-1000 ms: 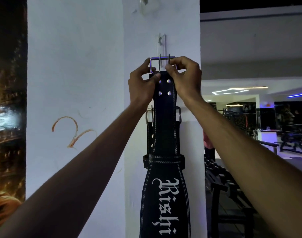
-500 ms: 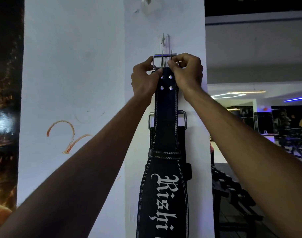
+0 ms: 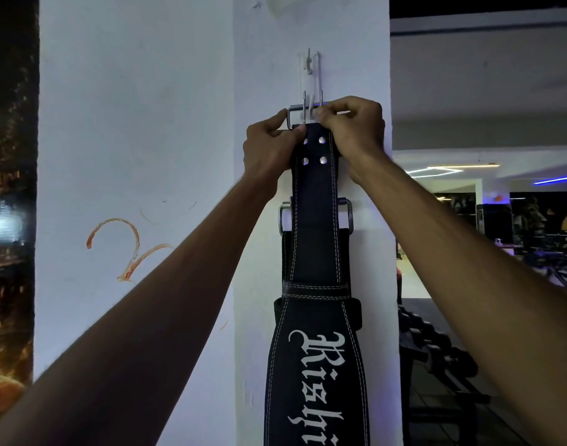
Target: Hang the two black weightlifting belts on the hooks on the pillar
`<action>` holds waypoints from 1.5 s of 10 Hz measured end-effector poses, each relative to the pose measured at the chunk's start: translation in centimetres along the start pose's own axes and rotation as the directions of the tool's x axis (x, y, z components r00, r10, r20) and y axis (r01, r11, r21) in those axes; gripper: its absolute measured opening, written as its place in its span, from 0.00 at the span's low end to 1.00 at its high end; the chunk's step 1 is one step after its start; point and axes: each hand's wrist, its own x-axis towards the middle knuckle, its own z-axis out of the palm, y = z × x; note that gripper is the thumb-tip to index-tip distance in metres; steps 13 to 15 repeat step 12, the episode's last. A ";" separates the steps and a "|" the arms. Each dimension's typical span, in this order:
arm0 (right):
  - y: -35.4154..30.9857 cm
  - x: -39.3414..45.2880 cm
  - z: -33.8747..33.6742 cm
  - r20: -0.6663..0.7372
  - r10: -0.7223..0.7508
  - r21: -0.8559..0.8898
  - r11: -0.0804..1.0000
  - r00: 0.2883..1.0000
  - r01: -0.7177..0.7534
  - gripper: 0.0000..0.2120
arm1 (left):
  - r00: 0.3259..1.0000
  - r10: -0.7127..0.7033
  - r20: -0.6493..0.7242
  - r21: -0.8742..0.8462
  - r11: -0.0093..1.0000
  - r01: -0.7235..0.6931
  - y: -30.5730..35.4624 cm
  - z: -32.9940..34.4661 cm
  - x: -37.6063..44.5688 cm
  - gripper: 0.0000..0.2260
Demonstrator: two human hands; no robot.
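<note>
At the top of the front belt (image 3: 314, 194), both hands are closed on its buckle end. The left hand (image 3: 269, 148) pinches the left side, thumb and fingers pressed on the black strap just under the left corner of the metal buckle (image 3: 303, 112). The right hand (image 3: 353, 130) is curled over the right side, its fingertips on the buckle's top bar and covering that corner, so the right end of the frame is hidden. Between the two hands the buckle's two prongs stand upright, and four silver rivets (image 3: 314, 151) show on the strap just below the fingers.

Just above the grip, a white hook (image 3: 311, 69) is fixed to the pillar (image 3: 140, 123); its lower end comes down to the level of the prongs, between them. Whether the buckle already rests on it or is only held against it cannot be told.

Below the hands the front belt hangs straight down the pillar's face, widening past a stitched loop into a broad panel with white gothic lettering (image 3: 317, 387). Behind it, lower than the grip, a second belt (image 3: 287, 252) shows on both sides, its own buckle (image 3: 283, 217) sticking out left and right of the front strap, flat against the pillar.

Left of the left forearm an orange scribble (image 3: 127, 246) marks the pillar's side face. To the right of the pillar lies a dim gym room with ceiling lights (image 3: 452, 169) and dark racks (image 3: 436, 358).
</note>
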 end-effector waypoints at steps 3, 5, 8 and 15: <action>-0.1 -0.2 0.0 -0.017 0.083 0.102 0.991 0.996 -0.081 0.21 | 0.997 -0.007 -0.071 0.006 1.000 0.007 0.5 0.3 0.0 0.14; -0.4 0.3 -0.4 -0.008 0.173 0.140 0.975 0.985 -0.170 0.16 | 0.987 -0.129 -0.095 -0.053 0.991 0.125 1.2 0.9 0.7 0.12; 1.0 -3.2 -1.7 -0.037 0.010 0.141 0.990 0.999 -0.004 0.18 | 0.997 -0.050 -0.054 -0.081 0.996 0.046 -0.3 -0.2 -2.6 0.17; 2.8 -7.9 -3.5 -0.019 -0.187 -0.007 0.982 0.982 0.187 0.09 | 0.998 -0.038 0.039 0.067 0.997 0.035 -1.4 -3.0 -7.3 0.15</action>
